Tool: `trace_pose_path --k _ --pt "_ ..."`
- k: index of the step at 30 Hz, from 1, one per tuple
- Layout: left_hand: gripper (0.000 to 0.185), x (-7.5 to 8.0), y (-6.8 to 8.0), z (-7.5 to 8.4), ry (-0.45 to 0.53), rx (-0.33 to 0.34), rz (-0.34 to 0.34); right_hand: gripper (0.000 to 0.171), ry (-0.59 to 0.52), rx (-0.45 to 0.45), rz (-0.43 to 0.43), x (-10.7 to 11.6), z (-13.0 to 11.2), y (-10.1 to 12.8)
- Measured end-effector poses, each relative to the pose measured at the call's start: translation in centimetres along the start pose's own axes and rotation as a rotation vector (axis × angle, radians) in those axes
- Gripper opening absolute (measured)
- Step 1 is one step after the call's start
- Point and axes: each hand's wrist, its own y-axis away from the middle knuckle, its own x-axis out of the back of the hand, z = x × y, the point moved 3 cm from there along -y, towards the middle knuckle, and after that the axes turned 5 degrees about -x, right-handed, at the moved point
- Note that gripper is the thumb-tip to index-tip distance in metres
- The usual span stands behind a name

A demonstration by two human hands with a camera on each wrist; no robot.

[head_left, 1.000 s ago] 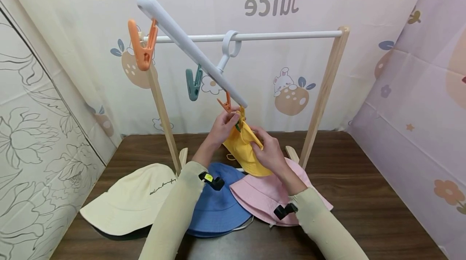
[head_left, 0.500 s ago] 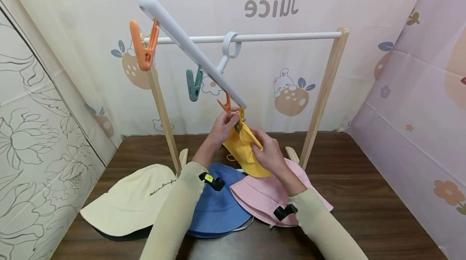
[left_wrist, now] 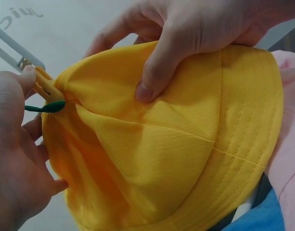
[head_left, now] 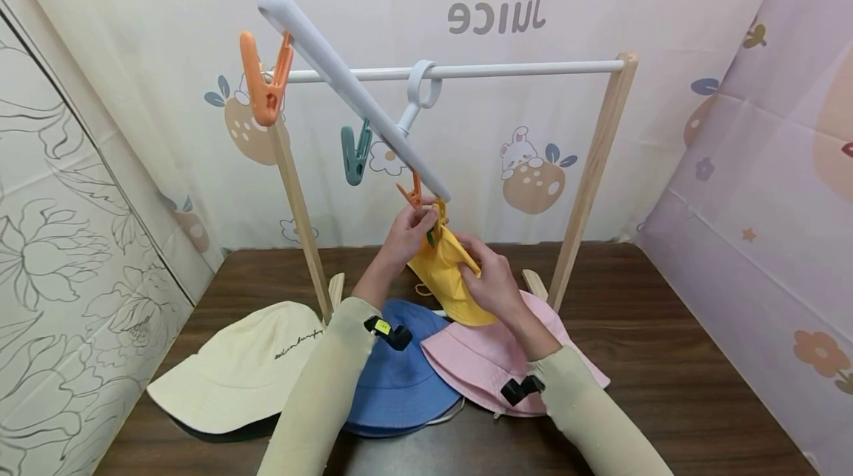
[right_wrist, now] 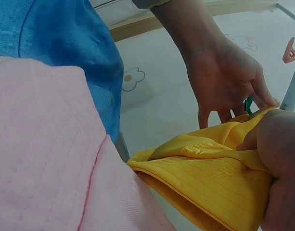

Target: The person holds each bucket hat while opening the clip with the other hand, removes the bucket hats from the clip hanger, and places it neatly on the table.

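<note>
A yellow bucket hat (head_left: 449, 280) with a green leaf tab (left_wrist: 52, 107) at its top hangs just under the low end of a white hanger (head_left: 353, 91). My left hand (head_left: 405, 233) pinches the yellow clothespin (left_wrist: 47, 86) at the crown's tip; in the left wrist view the clip meets the fabric there. With thumb and fingers, my right hand (head_left: 493, 276) grips the hat's side, the thumb lying on the outer cloth in the left wrist view. The clip's jaws are partly hidden by fingers and cloth.
Orange (head_left: 265, 84), teal (head_left: 356, 154) and smaller orange (head_left: 413, 191) clothespins hang along the hanger. It hooks over a white rail (head_left: 520, 70) with wooden legs. Cream (head_left: 240, 365), blue (head_left: 393, 387) and pink (head_left: 480, 354) bucket hats lie on the dark wooden table (head_left: 673, 365).
Both hands keep nearly the same place and hold. The green leaf tab has shifted slightly down and left, and the hanger's low end has moved a touch.
</note>
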Motion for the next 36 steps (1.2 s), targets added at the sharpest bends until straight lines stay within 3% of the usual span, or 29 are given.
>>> trace_pose_path --k 36 --pt "0.045 -0.03 -0.15 -0.53 0.072 0.051 0.029 0.043 0.042 -0.037 0.006 0.04 0.35 0.37"
